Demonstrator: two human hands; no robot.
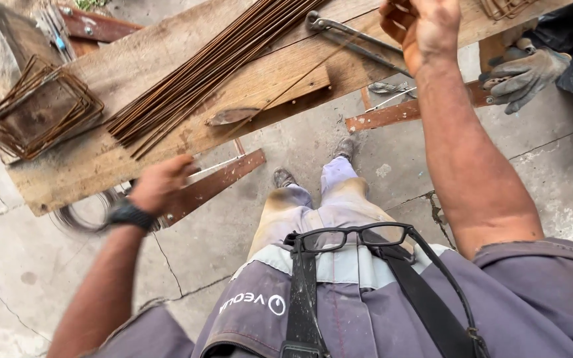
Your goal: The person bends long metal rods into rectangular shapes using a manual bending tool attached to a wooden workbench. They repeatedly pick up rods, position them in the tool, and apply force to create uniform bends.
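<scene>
reaching across a rough wooden plank (260, 83) laid as a workbench, with the right hand (419, 25) raised at the far edge, fingers curled around the end of a thin rusty steel rod (313, 71) that runs slantwise back over the board. hanging lower at the near edge, the left hand (160, 182) shows as a blur, wristwatch (127, 213) on the wrist, fingers loosely bent; cannot tell whether it grips anything, though a coil of tie wire (77, 215) lies just beneath it.

judging from this, the step in hand looks like drawing one rod out for bending. doing it well probably means:
- keeping the right-hand grip firm near the rod's end, so the thin bar does not whip or spring.
- sliding the rod clear of the bundle of straight rods (207, 69) beside it, without dragging neighbours along.
- steadying the loose length with the left hand before any force goes in, palm away from the rusty tip.
- lining the rod up with the long steel bending lever (356, 38) lying just beside the right hand, square to the plank edge.
- matching each bend to the finished square stirrups (34, 113) stacked at the plank's left end.

minding also a gloved hand (522, 76) of another person at the right edge, near the swing of the rod, and feet directly below the bench.
</scene>
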